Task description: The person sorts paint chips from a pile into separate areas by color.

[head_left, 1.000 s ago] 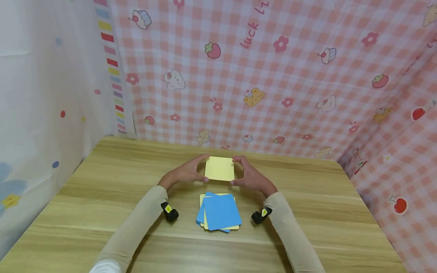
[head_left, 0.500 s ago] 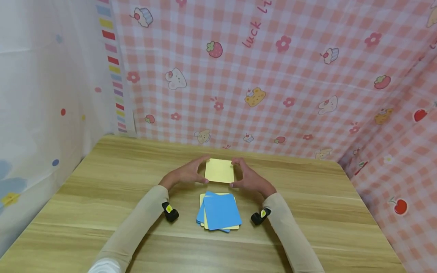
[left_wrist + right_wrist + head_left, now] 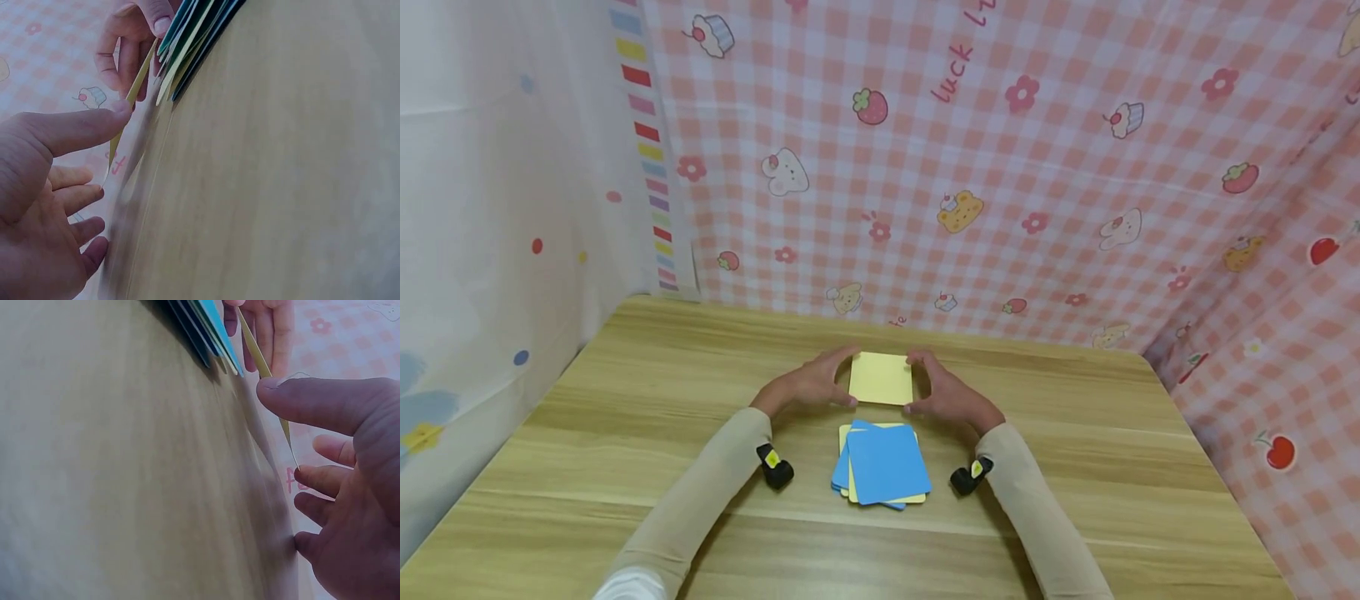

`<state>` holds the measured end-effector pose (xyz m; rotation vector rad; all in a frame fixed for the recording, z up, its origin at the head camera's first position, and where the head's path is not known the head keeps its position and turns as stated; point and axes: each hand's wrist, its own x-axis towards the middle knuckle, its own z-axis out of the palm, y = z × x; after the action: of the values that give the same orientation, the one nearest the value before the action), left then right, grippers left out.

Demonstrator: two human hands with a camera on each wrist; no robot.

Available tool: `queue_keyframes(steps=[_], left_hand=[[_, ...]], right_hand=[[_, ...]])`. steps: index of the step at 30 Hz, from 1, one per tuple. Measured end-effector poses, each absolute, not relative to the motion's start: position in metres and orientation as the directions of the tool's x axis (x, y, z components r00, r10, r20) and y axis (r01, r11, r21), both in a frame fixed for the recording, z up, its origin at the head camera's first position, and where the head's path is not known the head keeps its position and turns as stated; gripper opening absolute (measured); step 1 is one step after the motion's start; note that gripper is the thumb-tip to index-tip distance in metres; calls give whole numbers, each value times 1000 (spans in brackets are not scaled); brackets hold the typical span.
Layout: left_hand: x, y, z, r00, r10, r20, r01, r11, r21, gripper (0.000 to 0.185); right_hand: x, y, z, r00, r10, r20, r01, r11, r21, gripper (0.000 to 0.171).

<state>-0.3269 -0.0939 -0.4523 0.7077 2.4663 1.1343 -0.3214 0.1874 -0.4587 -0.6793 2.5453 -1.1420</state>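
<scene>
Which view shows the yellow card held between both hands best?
The head view: the yellow card shows its whole face, with the left hand and right hand pinching its sides. Both wrist views show it only edge-on, as a thin strip.

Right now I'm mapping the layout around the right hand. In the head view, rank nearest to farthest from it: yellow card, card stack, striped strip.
1. Yellow card, held at its right edge by the right hand.
2. Card stack, just nearer the person.
3. Striped strip, far left on the backdrop.
</scene>
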Motion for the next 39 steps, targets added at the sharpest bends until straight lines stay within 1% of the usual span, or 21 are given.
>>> queue_keyframes(steps=[5, 11, 14, 22, 27, 31, 34, 39], left_hand=[[-325, -94, -450, -825, 558, -92, 314, 588, 745, 95], [-327, -94, -452, -828, 553, -96, 316, 600, 735, 99], [-327, -94, -452, -829, 551, -103, 304, 596, 743, 98], [-326, -95, -451, -827, 552, -110, 291, 586, 756, 99], [-327, -95, -450, -815, 573, -80, 312, 551, 774, 98], [-327, -96, -446, -816, 577, -47, 314, 510, 801, 95], [-326, -96, -443, -827, 561, -38, 295, 491, 819, 95], [-326, -97, -440, -835, 551, -11, 289, 455, 842, 94]], right_hand=[[-320, 188, -459, -851, -520, -73, -296, 590, -751, 78], [-319, 187, -457, -862, -494, -118, -257, 624, -738, 90], [-319, 188, -457, -867, -482, -127, -250, 640, -727, 93], [-322, 189, -458, -875, -468, -127, -253, 665, -703, 93], [-322, 189, -458, -878, -464, -118, -258, 666, -700, 92], [-322, 191, -456, -884, -458, -97, -261, 655, -709, 93], [-321, 193, -452, -891, -450, -67, -264, 632, -728, 92], [-320, 196, -444, -901, -434, -13, -279, 601, -749, 85]])
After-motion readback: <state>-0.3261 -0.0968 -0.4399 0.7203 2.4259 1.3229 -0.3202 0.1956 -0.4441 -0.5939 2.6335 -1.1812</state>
